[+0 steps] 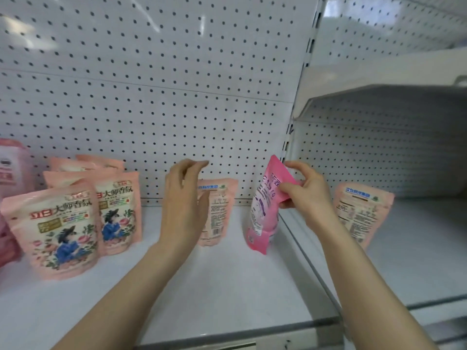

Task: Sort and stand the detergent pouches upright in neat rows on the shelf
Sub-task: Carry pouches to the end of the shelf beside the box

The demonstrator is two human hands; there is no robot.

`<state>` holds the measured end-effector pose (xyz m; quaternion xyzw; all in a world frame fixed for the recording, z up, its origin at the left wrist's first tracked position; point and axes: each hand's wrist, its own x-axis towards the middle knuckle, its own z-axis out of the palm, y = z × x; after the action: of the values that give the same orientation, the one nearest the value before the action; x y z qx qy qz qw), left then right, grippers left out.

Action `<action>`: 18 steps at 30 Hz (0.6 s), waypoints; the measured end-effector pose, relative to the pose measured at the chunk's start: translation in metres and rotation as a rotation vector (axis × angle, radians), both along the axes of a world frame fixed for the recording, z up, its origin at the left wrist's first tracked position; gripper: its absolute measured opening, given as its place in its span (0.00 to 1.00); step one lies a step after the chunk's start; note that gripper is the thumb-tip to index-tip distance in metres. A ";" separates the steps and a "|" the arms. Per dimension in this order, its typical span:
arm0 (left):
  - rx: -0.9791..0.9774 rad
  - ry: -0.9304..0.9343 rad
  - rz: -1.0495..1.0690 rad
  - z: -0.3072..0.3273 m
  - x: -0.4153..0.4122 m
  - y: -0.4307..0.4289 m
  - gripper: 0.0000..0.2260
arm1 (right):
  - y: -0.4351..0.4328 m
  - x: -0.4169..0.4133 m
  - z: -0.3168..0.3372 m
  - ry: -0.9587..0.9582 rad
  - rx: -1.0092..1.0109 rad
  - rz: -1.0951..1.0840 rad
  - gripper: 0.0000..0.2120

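White shelf [227,286]: the right hand [307,195] pinches a tilted pink pouch [262,210] by its top near the right edge, apparently to stand it; the left hand [184,200], fingers loosely spread, hovers before a pale pouch [218,215] at the back edge.

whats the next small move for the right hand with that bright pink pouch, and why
Probably tip the bright pink pouch upright and settle its base flat on the shelf. The right hand pinches it near the top, and it hangs tilted with its bottom down at shelf level, not standing square. The left hand is open and holds nothing, so it could steady the pouch.
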<state>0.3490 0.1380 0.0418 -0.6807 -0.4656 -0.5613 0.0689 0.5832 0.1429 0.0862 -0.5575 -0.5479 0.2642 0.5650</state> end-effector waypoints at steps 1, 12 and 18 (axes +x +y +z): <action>0.066 0.035 -0.035 -0.003 0.011 -0.008 0.21 | -0.006 -0.001 0.001 0.004 0.009 0.035 0.25; -0.613 -0.026 -0.315 -0.046 0.081 -0.009 0.17 | -0.009 0.016 0.019 -0.756 0.125 0.086 0.17; -0.776 -0.295 -0.602 -0.047 0.060 -0.010 0.22 | 0.000 0.013 0.026 -0.709 0.279 0.106 0.09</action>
<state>0.4094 0.1275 -0.0051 -0.6737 -0.4279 -0.4321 -0.4198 0.5966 0.1432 0.1118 -0.5027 -0.7682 0.0067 0.3963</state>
